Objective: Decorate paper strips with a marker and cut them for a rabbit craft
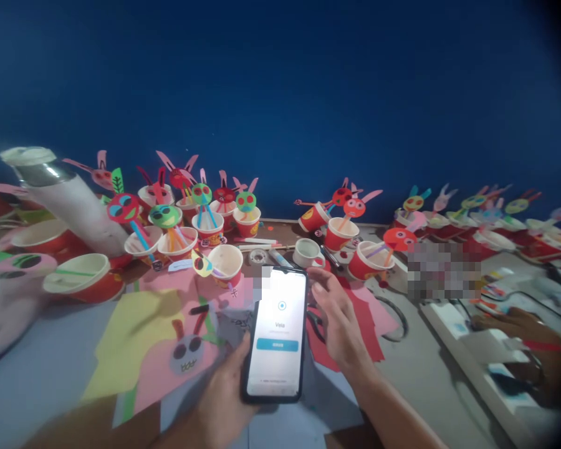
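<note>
Left hand (219, 386) gripping phone (275, 333), screen lit, facing me. Right hand (339, 318) open, fingers spread, just beside phone, above red paper (367, 330). Paper cup crafts (339, 234) lined along table (430, 355).

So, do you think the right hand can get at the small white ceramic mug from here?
Probably yes: the open right hand sits just in front of the small white ceramic mug, and nothing seems to stand between them.
</note>
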Demonstrator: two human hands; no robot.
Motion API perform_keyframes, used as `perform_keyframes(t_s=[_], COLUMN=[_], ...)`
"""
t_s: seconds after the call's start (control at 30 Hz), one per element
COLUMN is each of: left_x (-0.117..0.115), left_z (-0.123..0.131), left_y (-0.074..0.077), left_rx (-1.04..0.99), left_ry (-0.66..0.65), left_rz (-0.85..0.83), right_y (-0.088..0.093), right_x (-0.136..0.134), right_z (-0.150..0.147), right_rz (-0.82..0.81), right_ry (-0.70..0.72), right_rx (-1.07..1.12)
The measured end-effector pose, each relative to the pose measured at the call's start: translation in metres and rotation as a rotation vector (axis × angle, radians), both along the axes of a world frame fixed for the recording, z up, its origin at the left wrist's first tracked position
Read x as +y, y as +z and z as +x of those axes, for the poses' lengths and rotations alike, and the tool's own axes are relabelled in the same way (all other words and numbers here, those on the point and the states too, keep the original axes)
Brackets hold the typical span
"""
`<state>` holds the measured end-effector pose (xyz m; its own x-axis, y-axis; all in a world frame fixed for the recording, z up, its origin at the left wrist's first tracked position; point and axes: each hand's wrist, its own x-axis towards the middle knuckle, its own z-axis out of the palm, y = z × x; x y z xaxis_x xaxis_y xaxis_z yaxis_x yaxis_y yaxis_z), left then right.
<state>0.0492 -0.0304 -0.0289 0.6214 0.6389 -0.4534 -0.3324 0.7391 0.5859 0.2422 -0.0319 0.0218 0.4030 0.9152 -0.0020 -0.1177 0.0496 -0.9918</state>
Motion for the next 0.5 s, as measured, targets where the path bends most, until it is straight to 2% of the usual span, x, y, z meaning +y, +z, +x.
perform_keyframes(t_s=[0.3, 0.4, 0.5], left_x=[-0.002, -0.003, -0.002], left_z=[0.004, 0.007, 0.014], left_y=[-0.001, 0.006, 0.016], left_rx=[-0.091, -0.123, -0.149], left_ry=[-0.007, -0.004, -0.030], left_rz=[-0.117, -0.153, -0.216], right_y=[-0.001, 0.000, 0.006], right_x=[0.001, 0.005, 0.011], right_z=[-0.001, 0.000, 0.003], right_rz=[0.008, 0.022, 0.031], right_ry=[-0.017, -0.005, -0.007], right_rx=[-0.034, -0.073, -0.267])
